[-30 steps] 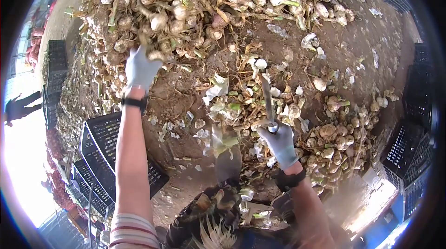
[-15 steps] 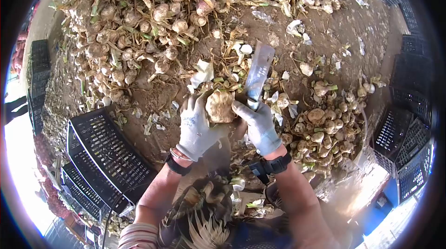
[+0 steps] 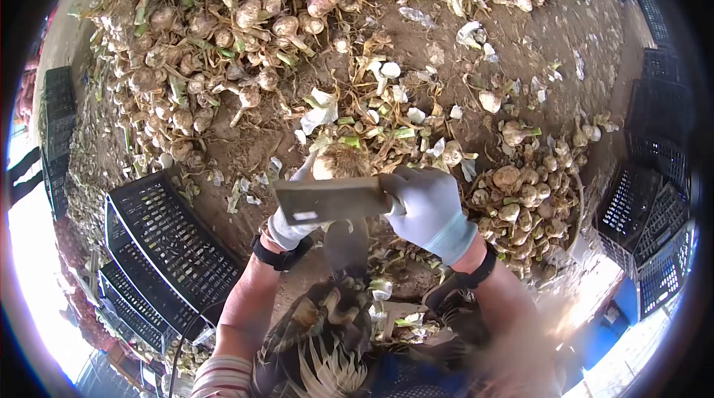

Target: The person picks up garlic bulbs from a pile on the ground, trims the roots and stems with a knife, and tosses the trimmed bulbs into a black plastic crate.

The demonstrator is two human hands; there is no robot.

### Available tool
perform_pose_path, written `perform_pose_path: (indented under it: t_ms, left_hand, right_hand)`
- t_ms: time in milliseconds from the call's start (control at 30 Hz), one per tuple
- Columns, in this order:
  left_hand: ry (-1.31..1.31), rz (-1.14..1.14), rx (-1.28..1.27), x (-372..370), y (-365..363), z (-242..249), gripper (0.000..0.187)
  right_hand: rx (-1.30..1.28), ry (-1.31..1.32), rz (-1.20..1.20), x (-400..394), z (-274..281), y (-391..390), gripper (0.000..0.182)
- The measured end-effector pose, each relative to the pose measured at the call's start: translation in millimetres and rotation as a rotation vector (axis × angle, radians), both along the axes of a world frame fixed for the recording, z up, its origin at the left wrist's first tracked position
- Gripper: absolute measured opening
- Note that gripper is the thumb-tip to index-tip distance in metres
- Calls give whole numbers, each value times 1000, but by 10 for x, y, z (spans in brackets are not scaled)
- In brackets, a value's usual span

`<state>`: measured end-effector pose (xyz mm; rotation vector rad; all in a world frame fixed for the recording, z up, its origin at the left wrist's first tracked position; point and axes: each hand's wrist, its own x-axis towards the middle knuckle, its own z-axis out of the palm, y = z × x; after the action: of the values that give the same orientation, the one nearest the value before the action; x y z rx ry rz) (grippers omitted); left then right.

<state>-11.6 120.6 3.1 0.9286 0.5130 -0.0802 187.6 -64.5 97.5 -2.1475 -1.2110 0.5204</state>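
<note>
In the head view my left hand (image 3: pixel 294 221), in a pale work glove, is closed round a garlic bulb (image 3: pixel 341 162) at the middle. Much of that hand is hidden behind the blade. A cleaver (image 3: pixel 327 201) with a broad, flat blade is gripped by its handle in my gloved right hand (image 3: pixel 428 208). Its blade lies crosswise just below the bulb and overlaps it in this view. Cut stems and peeled skins (image 3: pixel 387 130) litter the soil just beyond my hands.
A large heap of garlic bulbs (image 3: pixel 201 49) covers the ground at upper left, a smaller pile (image 3: pixel 520 208) at right. Stacked black plastic crates (image 3: pixel 175 242) stand at lower left. More crates (image 3: pixel 647 205) line the right side.
The cleaver has swung from pointing away from me to lying crosswise toward the left, in front of my left hand. The bulb has shifted slightly left and up.
</note>
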Motion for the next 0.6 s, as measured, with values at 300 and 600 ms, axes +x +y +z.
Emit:
perform_pose_path:
  t_ms: [300,600]
  left_hand:
    - [238,133,-169,326,-56,761,63]
    - [-244,-238,1315,217,-45,154,39]
  right_hand:
    - [-5,-116,101,44,-57,-25,7]
    - [-83,10,-35,-100,87,19,6]
